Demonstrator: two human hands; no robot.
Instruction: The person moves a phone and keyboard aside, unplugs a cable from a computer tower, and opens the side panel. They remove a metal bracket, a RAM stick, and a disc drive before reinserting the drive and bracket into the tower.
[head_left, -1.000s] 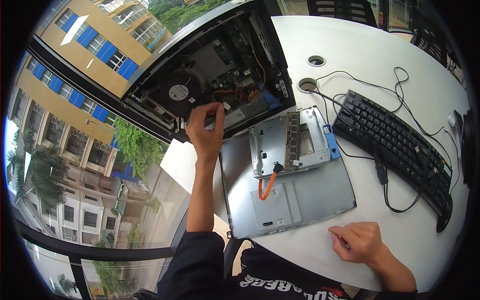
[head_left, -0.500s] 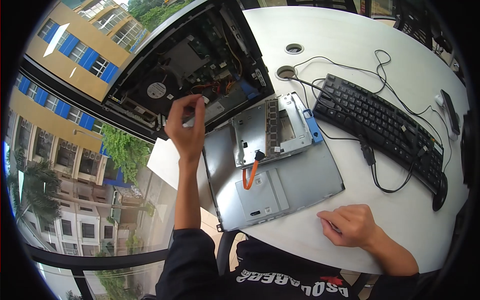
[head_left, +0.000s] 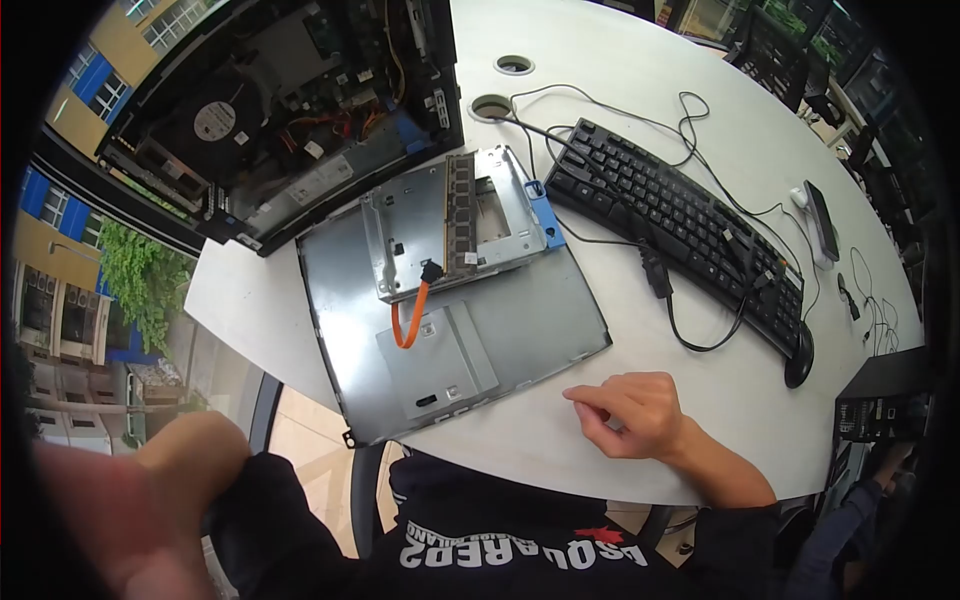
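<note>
My left hand (head_left: 110, 510) is raised close to the camera at the lower left, blurred, with its fingers indistinct; I cannot make out anything in it. My right hand (head_left: 640, 415) rests at the table's near edge, loosely curled with the index finger jutting forward, and nothing shows in it. Just beyond it lies a metal computer side panel (head_left: 545, 330). A metal drive cage (head_left: 410, 210) sits on this panel, with a RAM stick (head_left: 459, 215) across its top and an orange SATA cable (head_left: 408, 328) at its near end. An opened computer case (head_left: 330, 170) stands behind, its fan and wiring exposed.
A black keyboard (head_left: 680, 200) lies to the right with cables on it, beside a mouse (head_left: 799, 355). Farther right is a phone-like black device (head_left: 821, 222). The white table (head_left: 600, 45) has two cable holes. Another person's arm (head_left: 888, 470) shows at the lower right.
My left hand has left the open case and swung down and toward the camera. My right hand keeps its curled pose on the table. The whole view has shifted.
</note>
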